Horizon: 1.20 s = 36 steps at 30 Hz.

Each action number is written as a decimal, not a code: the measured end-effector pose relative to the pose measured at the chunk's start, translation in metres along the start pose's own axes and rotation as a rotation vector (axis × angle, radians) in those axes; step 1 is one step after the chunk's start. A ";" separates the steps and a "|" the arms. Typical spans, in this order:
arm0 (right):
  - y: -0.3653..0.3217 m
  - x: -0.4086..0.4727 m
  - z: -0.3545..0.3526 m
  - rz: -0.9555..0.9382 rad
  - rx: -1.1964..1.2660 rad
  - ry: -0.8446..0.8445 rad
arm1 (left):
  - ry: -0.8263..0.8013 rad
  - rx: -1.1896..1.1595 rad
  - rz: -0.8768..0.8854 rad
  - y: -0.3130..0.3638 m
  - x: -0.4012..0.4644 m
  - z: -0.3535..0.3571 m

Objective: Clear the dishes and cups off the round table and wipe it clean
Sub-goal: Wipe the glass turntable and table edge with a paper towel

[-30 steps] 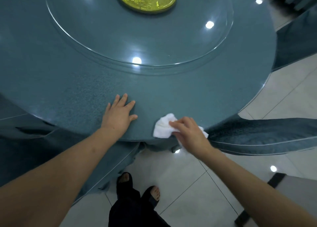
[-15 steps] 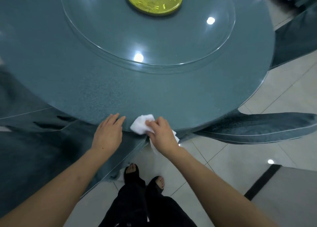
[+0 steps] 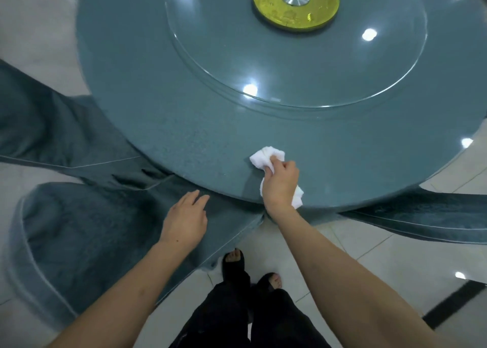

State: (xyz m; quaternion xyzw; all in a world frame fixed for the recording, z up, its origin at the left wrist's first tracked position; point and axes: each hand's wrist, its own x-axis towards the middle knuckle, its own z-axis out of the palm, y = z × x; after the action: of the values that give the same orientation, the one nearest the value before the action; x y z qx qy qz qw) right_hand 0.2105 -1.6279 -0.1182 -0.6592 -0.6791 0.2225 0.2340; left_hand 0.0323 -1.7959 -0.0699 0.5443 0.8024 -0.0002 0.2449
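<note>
**White cloth at the near rim of the round worktop**

Your right hand (image 3: 280,183) grips a crumpled white cloth (image 3: 266,158), fingers (image 3: 276,163) curled round it and pressing it down on the round teal glass-topped worktop (image 3: 163,97). The cloth lies close to the worktop's near rim, one bunch showing ahead of your knuckles and another tail showing behind your wrist at the very edge. Your left hand (image 3: 185,217) holds nothing, its fingers straight and together, hovering just off the worktop's near rim above a teal upholstered chair (image 3: 79,242) tucked beside it; whether it touches the chair cannot be told. Farther in from the cloth, a clear round glass turntable (image 3: 290,58) sits on the worktop, with a yellow disc with a silver hub (image 3: 295,4) at its middle. Ceiling lights reflect as bright spots across the glass. Below the rim, your feet in black open-toed slippers (image 3: 233,262) stand on pale floor tiles (image 3: 369,255).
</note>
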 end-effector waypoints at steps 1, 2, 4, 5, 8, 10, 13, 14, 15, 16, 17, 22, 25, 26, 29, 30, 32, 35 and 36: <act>-0.014 0.000 0.013 -0.022 -0.007 -0.006 | 0.007 0.001 -0.022 -0.008 -0.003 -0.003; -0.028 -0.002 0.023 -0.041 -0.016 -0.023 | 0.011 0.001 -0.044 -0.016 -0.006 -0.005; -0.055 -0.009 0.044 -0.126 -0.020 -0.090 | 0.038 -0.001 -0.085 -0.027 -0.010 -0.010; -0.066 -0.014 0.054 -0.190 -0.015 -0.124 | 0.056 0.004 -0.099 -0.031 -0.011 -0.012; -0.073 -0.027 0.067 -0.416 -0.008 -0.230 | 0.076 0.010 -0.119 -0.039 -0.010 -0.014; -0.057 -0.036 0.060 -0.546 -0.013 -0.314 | 0.063 0.002 -0.111 -0.039 -0.010 -0.011; -0.029 -0.044 0.036 -0.583 -0.040 -0.365 | 0.023 -0.036 -0.090 -0.029 -0.009 -0.010; -0.018 -0.045 0.024 -0.559 -0.056 -0.370 | 0.009 -0.048 -0.078 -0.023 -0.008 -0.010; -0.007 -0.046 0.011 -0.538 -0.076 -0.365 | -0.001 -0.062 -0.064 -0.016 -0.007 -0.010; 0.006 -0.048 -0.002 -0.511 -0.100 -0.357 | -0.005 -0.075 -0.053 -0.009 -0.006 -0.011; 0.018 -0.049 -0.015 -0.468 -0.125 -0.350 | -0.009 -0.085 -0.039 -0.002 -0.005 -0.012; 0.053 -0.045 -0.073 -0.135 -0.225 -0.331 | -0.035 -0.074 0.050 0.042 0.012 -0.017; 0.074 -0.036 -0.105 -0.013 -0.309 -0.345 | -0.054 -0.065 0.138 0.079 0.019 -0.016; 0.080 -0.033 -0.113 -0.002 -0.328 -0.345 | -0.063 -0.064 0.159 0.091 0.020 -0.015; 0.090 -0.020 -0.125 -0.005 -0.362 -0.341 | -0.078 -0.045 0.205 0.118 0.027 -0.012; 0.091 -0.012 -0.127 -0.010 -0.376 -0.331 | -0.073 -0.038 0.219 0.126 0.030 -0.011; 0.100 0.001 -0.134 0.009 -0.395 -0.311 | -0.067 -0.022 0.242 0.143 0.033 -0.007; 0.121 0.023 -0.147 -0.015 -0.446 -0.345 | -0.087 0.001 0.245 0.166 0.035 0.000; 0.128 0.031 -0.151 -0.026 -0.455 -0.356 | -0.096 0.004 0.240 0.173 0.035 0.003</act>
State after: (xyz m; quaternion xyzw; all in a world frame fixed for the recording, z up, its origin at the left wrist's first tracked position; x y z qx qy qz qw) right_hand 0.4033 -1.5940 -0.0765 -0.6366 -0.7504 0.1734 -0.0399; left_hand 0.1744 -1.6954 -0.0403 0.6361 0.7189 0.0013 0.2803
